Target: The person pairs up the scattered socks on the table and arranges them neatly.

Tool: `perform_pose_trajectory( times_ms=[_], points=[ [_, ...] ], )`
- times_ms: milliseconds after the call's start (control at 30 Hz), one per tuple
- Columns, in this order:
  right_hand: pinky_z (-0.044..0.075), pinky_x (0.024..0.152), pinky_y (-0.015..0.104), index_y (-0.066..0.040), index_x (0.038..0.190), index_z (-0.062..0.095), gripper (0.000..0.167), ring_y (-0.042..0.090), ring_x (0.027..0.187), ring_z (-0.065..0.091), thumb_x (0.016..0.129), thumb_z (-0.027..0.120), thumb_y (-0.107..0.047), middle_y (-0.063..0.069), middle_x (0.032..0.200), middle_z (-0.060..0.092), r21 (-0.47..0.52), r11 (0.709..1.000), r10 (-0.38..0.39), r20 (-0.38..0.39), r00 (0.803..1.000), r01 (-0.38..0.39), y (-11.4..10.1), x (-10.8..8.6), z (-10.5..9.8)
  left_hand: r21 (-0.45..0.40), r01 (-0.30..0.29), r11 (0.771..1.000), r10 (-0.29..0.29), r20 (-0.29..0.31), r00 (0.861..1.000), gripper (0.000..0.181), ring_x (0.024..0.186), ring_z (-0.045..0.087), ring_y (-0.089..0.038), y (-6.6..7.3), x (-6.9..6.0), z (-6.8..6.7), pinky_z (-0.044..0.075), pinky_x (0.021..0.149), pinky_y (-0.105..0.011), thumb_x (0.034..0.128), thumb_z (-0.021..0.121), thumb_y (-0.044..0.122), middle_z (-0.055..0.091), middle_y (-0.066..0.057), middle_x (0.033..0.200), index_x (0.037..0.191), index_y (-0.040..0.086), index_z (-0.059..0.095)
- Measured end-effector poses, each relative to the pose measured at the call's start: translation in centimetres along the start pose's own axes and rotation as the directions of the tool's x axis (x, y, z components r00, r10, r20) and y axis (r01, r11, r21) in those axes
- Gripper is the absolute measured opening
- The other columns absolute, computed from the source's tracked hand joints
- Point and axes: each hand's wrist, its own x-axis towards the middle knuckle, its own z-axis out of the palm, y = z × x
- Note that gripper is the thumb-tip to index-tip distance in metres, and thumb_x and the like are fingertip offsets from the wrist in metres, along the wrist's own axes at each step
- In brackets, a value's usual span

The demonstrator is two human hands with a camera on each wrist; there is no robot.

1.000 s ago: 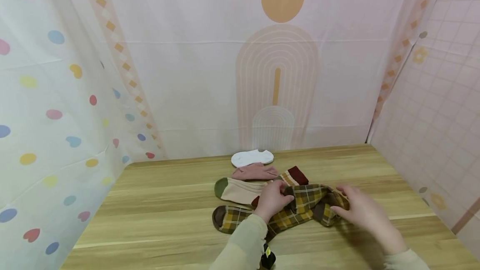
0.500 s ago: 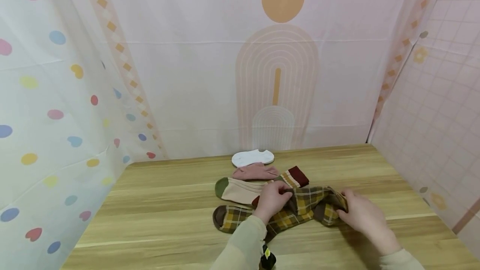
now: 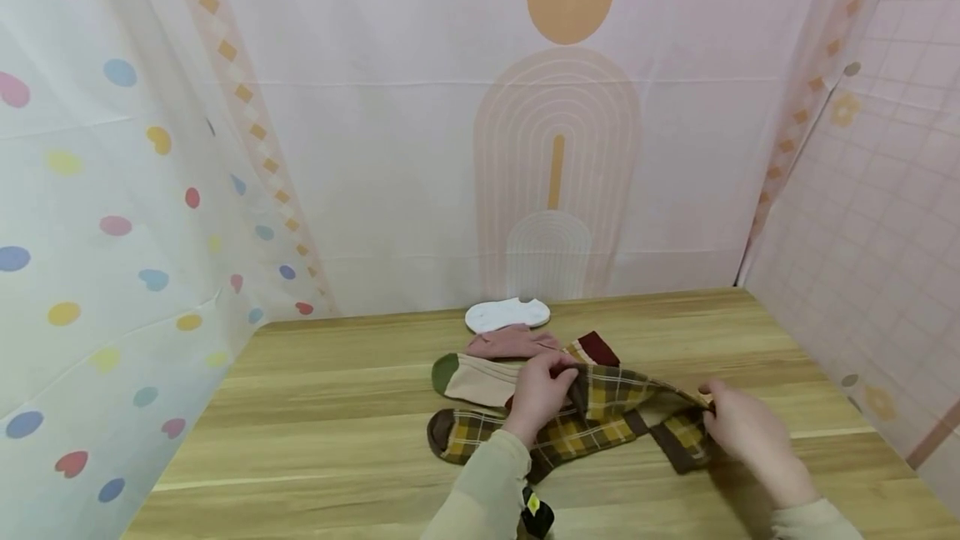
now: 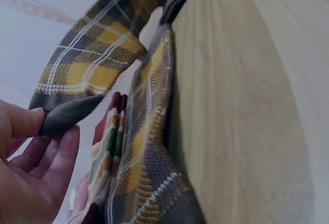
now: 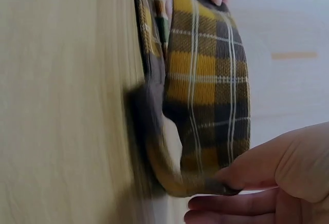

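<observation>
Above the table hangs a brown-and-yellow plaid sock (image 3: 611, 390), stretched between both hands. My left hand (image 3: 542, 394) pinches its dark end, plain to see in the left wrist view, where the fingers (image 4: 61, 157) and thumb close on it. Toward the other end my right hand (image 3: 746, 432) pinches the fabric between thumb and finger (image 5: 257, 167). Past that grip, a loose portion with a dark brown band (image 3: 686, 458) hangs down toward the table. A matching plaid sock (image 3: 585, 437) lies flat beneath, its brown toe to the left, partly hidden by my left forearm.
Behind lie a cream sock with a green toe (image 3: 480, 379) and a dark red striped cuff (image 3: 597, 348), a pink sock (image 3: 512, 342) and a white low-cut sock (image 3: 507, 316). A black item with a yellow mark (image 3: 534, 511) sits by my left sleeve. Fabric hangings surround the wooden table (image 3: 315, 423).
My right hand, first beside the bunched end, has taken hold of it and moved right. The held sock is drawn out straighter, and its loose portion has unfolded downward. My left hand keeps its pinch.
</observation>
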Motion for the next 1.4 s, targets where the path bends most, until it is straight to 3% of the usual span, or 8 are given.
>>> perform_pose_trajectory(
  times_ms=[200, 567, 767, 900, 1133, 1400],
  points=[
    [0.05, 0.058, 0.047, 0.002, 0.115, 0.06, 0.027, 0.033, 0.08, 0.065, 0.089, 0.062, -0.005, 0.016, 0.094, 0.069, 0.014, 1.0, 0.014, 0.009, 1.0, -0.014, 0.8, 0.3, -0.1, -0.042, 0.018, 0.999, -0.019, -0.037, 0.999, 0.009, 0.076, 0.054, -0.005, 0.5, 0.3, -0.4, 0.047, 0.068, -0.024, 0.094, 0.067, 0.008, 0.064, 0.004, 0.088, 0.099, 0.011, 0.074],
    [0.052, 0.063, 0.051, 0.0, 0.109, 0.065, 0.019, 0.035, 0.084, 0.066, 0.09, 0.063, -0.006, 0.017, 0.097, 0.069, 0.011, 1.0, 0.016, 0.026, 1.0, -0.016, 1.5, 0.5, 0.2, -0.056, 0.018, 0.998, -0.022, -0.073, 0.997, 0.008, 0.077, 0.056, -0.007, 0.8, 0.2, -0.9, 0.048, 0.07, -0.026, 0.0932, 0.068, 0.008, 0.064, 0.005, 0.086, 0.098, 0.011, 0.074],
    [0.052, 0.065, 0.057, 0.0, 0.109, 0.068, 0.019, 0.045, 0.087, 0.066, 0.092, 0.062, -0.006, 0.025, 0.104, 0.068, -0.015, 1.0, -0.022, -0.086, 0.996, 0.02, 1.6, 0.4, 0.0, -0.144, 0.023, 0.989, -0.034, -0.073, 0.997, 0.01, 0.067, 0.054, -0.006, 1.0, 0.0, -1.1, 0.05, 0.059, -0.025, 0.0939, 0.067, 0.007, 0.063, 0.004, 0.084, 0.099, 0.01, 0.075],
    [0.052, 0.062, 0.054, 0.002, 0.11, 0.068, 0.019, 0.044, 0.085, 0.066, 0.093, 0.062, -0.005, 0.026, 0.103, 0.068, -0.007, 0.999, -0.043, -0.142, 0.989, 0.042, 1.4, 0.4, -0.4, -0.189, 0.017, 0.982, -0.036, -0.095, 0.995, 0.01, 0.065, 0.056, -0.008, 1.1, -0.1, -1.3, 0.052, 0.054, -0.025, 0.0931, 0.068, 0.005, 0.064, 0.001, 0.083, 0.099, 0.008, 0.075],
    [0.051, 0.053, 0.049, 0.003, 0.109, 0.068, 0.019, 0.041, 0.076, 0.067, 0.092, 0.066, -0.005, 0.026, 0.098, 0.069, -0.007, 0.994, -0.103, -0.27, 0.957, 0.105, 0.9, 0.2, -1.1, -0.136, -0.048, 0.99, 0.026, -0.158, 0.987, 0.01, 0.08, 0.06, -0.013, 1.3, -0.1, -2.2, 0.05, 0.07, -0.025, 0.092, 0.068, 0.003, 0.069, -0.003, 0.091, 0.098, 0.006, 0.076],
    [0.048, 0.049, 0.043, -0.003, 0.106, 0.071, 0.015, 0.034, 0.07, 0.067, 0.091, 0.067, -0.002, 0.019, 0.093, 0.071, -0.014, 0.981, -0.185, -0.355, 0.917, 0.192, 0.5, 0.6, -1.7, -0.154, -0.106, 0.982, 0.078, -0.178, 0.981, 0.012, 0.089, 0.064, -0.02, 1.8, -0.3, -3.7, 0.053, 0.072, -0.026, 0.092, 0.068, 0.002, 0.071, -0.009, 0.104, 0.101, 0.002, 0.075]
  ],
)
